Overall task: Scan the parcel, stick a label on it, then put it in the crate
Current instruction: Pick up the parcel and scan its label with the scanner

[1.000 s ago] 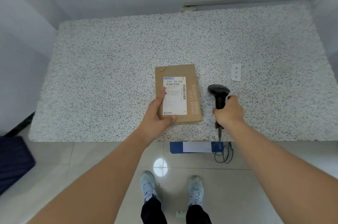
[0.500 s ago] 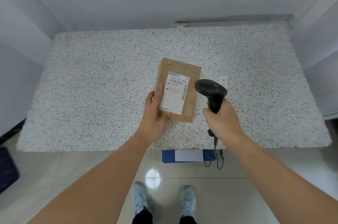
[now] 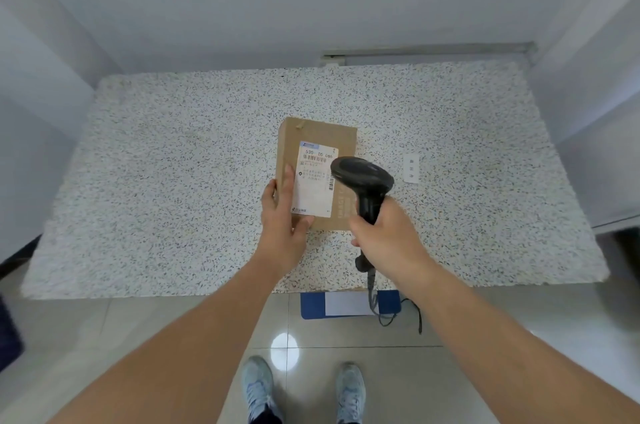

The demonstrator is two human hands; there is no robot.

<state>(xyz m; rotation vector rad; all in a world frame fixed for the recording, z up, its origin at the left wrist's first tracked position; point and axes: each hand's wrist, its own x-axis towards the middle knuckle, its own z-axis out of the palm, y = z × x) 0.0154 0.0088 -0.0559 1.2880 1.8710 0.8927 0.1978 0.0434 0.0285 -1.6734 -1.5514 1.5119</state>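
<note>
A brown cardboard parcel point(image 3: 323, 138) with a white shipping label point(image 3: 316, 181) is held tilted above the speckled table point(image 3: 173, 181). My left hand point(image 3: 282, 226) grips its lower left corner, thumb on the label's bottom edge. My right hand point(image 3: 384, 236) holds a black barcode scanner point(image 3: 363, 181) by the handle, its head over the parcel's right side and pointing at the label. The scanner hides part of the parcel's right edge. A small white sticker strip point(image 3: 411, 167) lies on the table to the right.
A blue crate point(image 3: 346, 304) with a white sheet in it sits on the floor under the table's front edge, with the scanner cable point(image 3: 391, 314) trailing into it. White walls close in the table on three sides. My shoes point(image 3: 259, 385) stand on the tiled floor.
The right hand lifted the scanner off the table and brought it left over the parcel. The left hand raised and tilted the parcel toward it.
</note>
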